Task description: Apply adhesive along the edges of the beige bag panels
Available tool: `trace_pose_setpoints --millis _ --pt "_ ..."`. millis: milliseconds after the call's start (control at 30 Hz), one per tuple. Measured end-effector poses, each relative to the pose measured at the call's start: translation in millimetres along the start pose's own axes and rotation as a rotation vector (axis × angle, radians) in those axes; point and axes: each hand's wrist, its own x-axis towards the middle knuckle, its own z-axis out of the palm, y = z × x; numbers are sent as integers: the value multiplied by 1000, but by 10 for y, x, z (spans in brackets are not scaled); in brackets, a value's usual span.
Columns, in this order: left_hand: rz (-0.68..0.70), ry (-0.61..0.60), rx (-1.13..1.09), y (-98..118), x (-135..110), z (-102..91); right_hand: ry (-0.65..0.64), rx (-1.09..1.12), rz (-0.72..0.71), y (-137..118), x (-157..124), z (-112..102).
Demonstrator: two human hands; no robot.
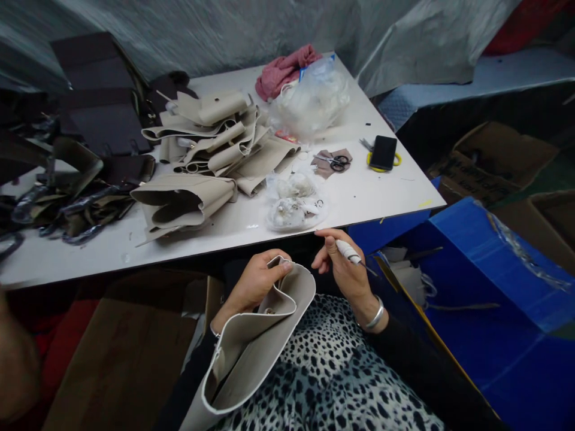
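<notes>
Over our lap (332, 377), left hand (256, 280) pinches beige bag (265, 354), pale-edged, side folded inward. Right hand (349, 276) grips white-handled tool (347, 251).

The held bag (263, 362) is showing a smooth, matt, leather-like face. The tool (348, 252) is pairing a dull wrapped handle with a thin metal shaft. The bracelet (378, 315) is shining like polished metal. The bench (381, 194) is looking smooth, with a faint sheen. The sack (314, 102) is glistening as crinkled clear plastic, while the cloth (281, 78) is looking soft and matt. The sheeting (269, 30) is gleaming like wrinkled plastic; the carton (117, 353) is showing dull cardboard.
</notes>
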Motion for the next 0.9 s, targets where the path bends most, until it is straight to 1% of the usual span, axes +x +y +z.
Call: trace_pose_setpoints --millis 133,233,300,367,467,567,633,767,900 --pt "-6 -3 18 29 -12 9 27 -52 -18 -48 -27 0" --pt "-9 -12 17 3 -1 -5 3 -46 -12 -28 -22 5" --pt "-18 -18 14 -19 19 -13 -51 -99 -5 -5 -19 8" --pt "-19 -10 23 -35 43 -11 -135 -181 9 10 -20 13" --pt "18 -6 46 -47 81 12 -250 -300 42 4 -20 36" --pt "50 -27 32 -52 113 35 -292 -418 26 -9 2 72" --pt "46 -24 15 -44 120 49 -312 -466 12 -16 27 96" --pt "12 13 -23 -2 84 78 -363 -519 10 -52 70 135" --pt "-31 34 -43 9 38 71 -439 -521 -36 -98 114 161"
